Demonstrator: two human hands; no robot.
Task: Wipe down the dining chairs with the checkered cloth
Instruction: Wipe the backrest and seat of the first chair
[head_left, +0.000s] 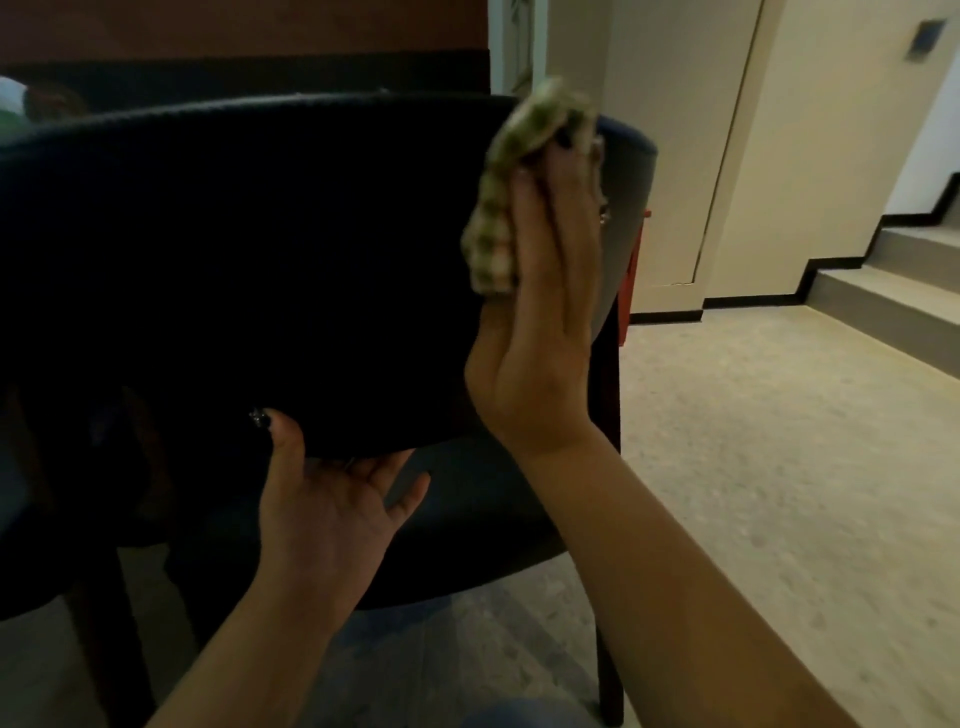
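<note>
A dark upholstered dining chair (234, 249) fills the left and middle of the view, its curved backrest facing me. My right hand (545, 312) lies flat against the right end of the backrest with straight fingers, pressing the green-and-cream checkered cloth (511, 192) onto it; the cloth bunches over the top edge. My left hand (332, 499) grips the backrest's lower edge, thumb on the back face and fingers curled underneath. The chair's seat (478, 525) shows below the backrest.
A dark wooden chair leg (609, 675) stands at lower right. Pale carpet (779, 467) spreads to the right, with steps (893, 291) rising at the far right. A cream wall and door panel (691, 156) stand behind. Another dark chair part (31, 545) sits at the left edge.
</note>
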